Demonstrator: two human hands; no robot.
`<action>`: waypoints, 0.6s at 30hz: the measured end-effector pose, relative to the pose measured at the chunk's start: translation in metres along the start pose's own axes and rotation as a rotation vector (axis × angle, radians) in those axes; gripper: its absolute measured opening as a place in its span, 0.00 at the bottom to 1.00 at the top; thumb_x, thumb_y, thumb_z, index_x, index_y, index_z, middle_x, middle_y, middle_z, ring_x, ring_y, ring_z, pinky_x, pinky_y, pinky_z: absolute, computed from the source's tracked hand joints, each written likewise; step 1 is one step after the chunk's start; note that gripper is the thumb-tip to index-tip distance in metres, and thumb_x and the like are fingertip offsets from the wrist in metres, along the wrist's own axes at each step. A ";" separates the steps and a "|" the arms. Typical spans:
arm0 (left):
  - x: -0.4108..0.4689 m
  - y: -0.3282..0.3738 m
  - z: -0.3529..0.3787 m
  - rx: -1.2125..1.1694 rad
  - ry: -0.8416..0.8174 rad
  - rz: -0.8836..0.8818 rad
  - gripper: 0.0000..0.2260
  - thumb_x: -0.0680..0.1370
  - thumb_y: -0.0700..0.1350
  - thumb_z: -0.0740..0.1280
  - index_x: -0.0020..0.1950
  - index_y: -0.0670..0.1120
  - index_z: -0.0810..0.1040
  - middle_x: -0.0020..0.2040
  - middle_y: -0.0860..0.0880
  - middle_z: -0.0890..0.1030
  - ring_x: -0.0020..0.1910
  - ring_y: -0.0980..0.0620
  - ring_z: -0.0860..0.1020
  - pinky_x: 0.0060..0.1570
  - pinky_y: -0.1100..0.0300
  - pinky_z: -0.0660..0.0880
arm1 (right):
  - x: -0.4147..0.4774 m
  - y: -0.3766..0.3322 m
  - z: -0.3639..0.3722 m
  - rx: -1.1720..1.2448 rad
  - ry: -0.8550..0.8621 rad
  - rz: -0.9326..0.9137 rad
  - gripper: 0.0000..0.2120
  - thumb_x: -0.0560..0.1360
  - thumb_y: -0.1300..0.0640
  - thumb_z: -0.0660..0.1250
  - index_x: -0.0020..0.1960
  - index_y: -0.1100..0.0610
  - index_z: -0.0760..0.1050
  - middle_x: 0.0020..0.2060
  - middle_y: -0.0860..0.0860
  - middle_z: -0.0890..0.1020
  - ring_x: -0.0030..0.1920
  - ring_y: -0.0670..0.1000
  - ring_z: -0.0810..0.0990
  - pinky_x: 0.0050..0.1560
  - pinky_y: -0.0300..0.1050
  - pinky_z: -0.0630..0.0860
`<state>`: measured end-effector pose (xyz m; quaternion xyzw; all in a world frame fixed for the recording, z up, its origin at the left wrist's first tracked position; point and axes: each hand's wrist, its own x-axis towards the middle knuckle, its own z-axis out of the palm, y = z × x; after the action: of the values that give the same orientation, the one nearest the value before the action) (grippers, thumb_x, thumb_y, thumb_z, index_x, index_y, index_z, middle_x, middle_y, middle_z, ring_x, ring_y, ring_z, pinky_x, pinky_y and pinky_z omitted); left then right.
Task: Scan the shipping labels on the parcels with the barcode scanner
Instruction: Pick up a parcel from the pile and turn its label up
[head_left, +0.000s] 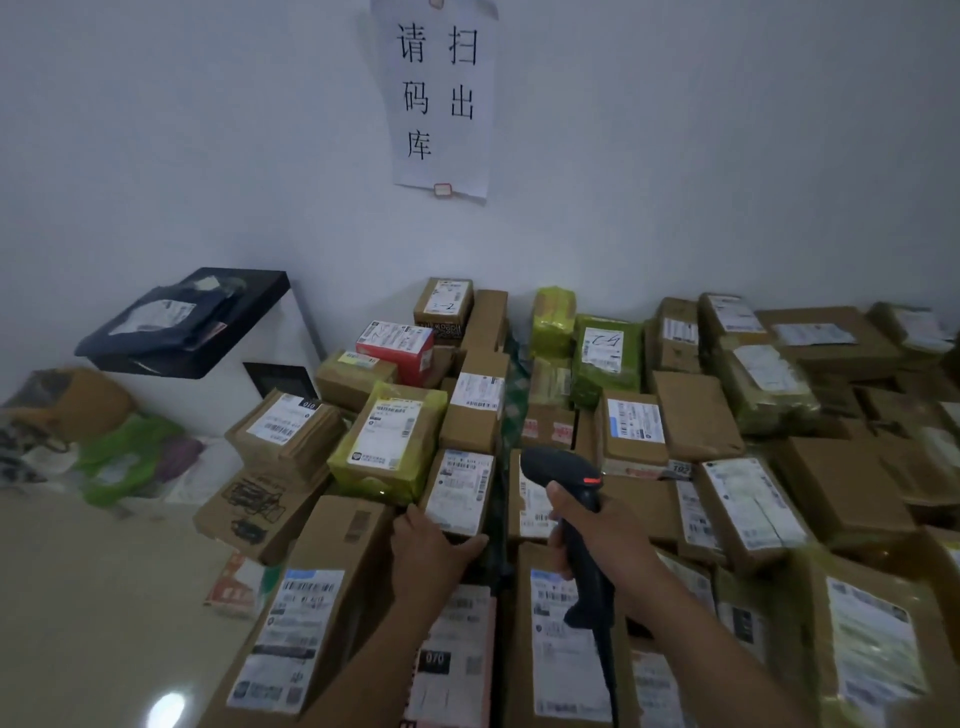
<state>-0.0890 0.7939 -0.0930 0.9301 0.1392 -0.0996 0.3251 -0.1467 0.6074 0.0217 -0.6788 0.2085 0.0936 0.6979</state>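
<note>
Left hand (434, 545) grips a small parcel (457, 491); right hand (592, 525) clasps the scanner (566, 473). Tilt its label squarely toward the beam.

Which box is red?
The red box near the back, just left of the middle, with a white label on top. Its neighbours are brown or yellow-green.

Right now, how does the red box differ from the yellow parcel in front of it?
The red box is red carton; the yellow parcel is wrapped in yellow-green tape. The red box sits farther back; the yellow parcel lies nearer, beside the small parcel that the left hand grips. The red box's label bears pen scrawl; the yellow parcel's shows only print. Both carry a white label facing up.
</note>
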 end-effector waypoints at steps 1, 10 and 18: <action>0.004 0.004 0.005 -0.016 0.016 -0.026 0.53 0.67 0.64 0.75 0.78 0.38 0.51 0.72 0.40 0.62 0.71 0.41 0.64 0.66 0.49 0.67 | 0.006 0.001 -0.003 0.018 -0.004 0.024 0.20 0.74 0.48 0.70 0.36 0.65 0.77 0.31 0.61 0.80 0.27 0.58 0.77 0.32 0.48 0.78; -0.003 0.020 0.012 -0.289 0.122 -0.054 0.44 0.64 0.54 0.80 0.71 0.43 0.61 0.64 0.45 0.67 0.62 0.46 0.71 0.56 0.52 0.73 | 0.029 0.010 -0.012 0.159 -0.066 0.187 0.18 0.73 0.48 0.72 0.45 0.64 0.78 0.34 0.59 0.82 0.30 0.56 0.78 0.31 0.46 0.78; -0.025 0.028 -0.032 -0.654 0.109 0.068 0.35 0.67 0.43 0.80 0.68 0.46 0.65 0.60 0.51 0.72 0.58 0.55 0.73 0.46 0.70 0.70 | 0.027 0.013 0.006 0.334 -0.052 0.137 0.19 0.68 0.46 0.73 0.52 0.59 0.80 0.43 0.56 0.86 0.42 0.54 0.86 0.44 0.48 0.83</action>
<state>-0.1006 0.7879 -0.0456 0.7844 0.1500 0.0110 0.6018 -0.1269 0.6104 -0.0009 -0.5348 0.2488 0.1225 0.7982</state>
